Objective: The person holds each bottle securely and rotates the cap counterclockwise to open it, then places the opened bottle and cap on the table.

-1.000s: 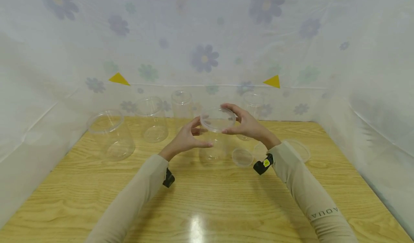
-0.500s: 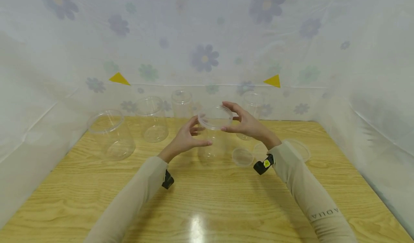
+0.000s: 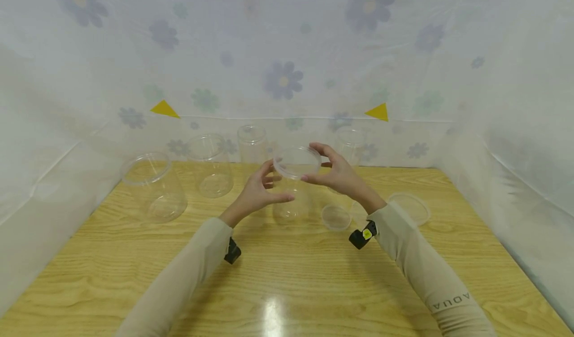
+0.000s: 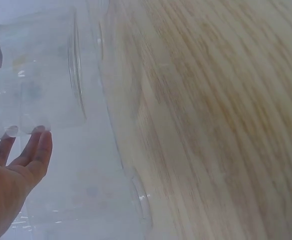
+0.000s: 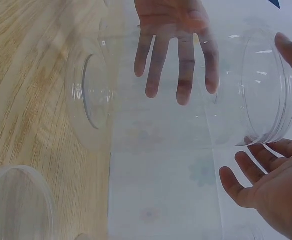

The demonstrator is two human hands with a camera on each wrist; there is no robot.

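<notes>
A clear jar (image 5: 186, 100) stands on the wooden table (image 5: 30, 75). The left hand (image 5: 173, 30) touches it, the right hand (image 5: 271, 190) holds its lid (image 5: 268, 95).

The right sleeve (image 3: 441, 289) bears pale letters that seem to read "AQUA", possibly cut off.
</notes>
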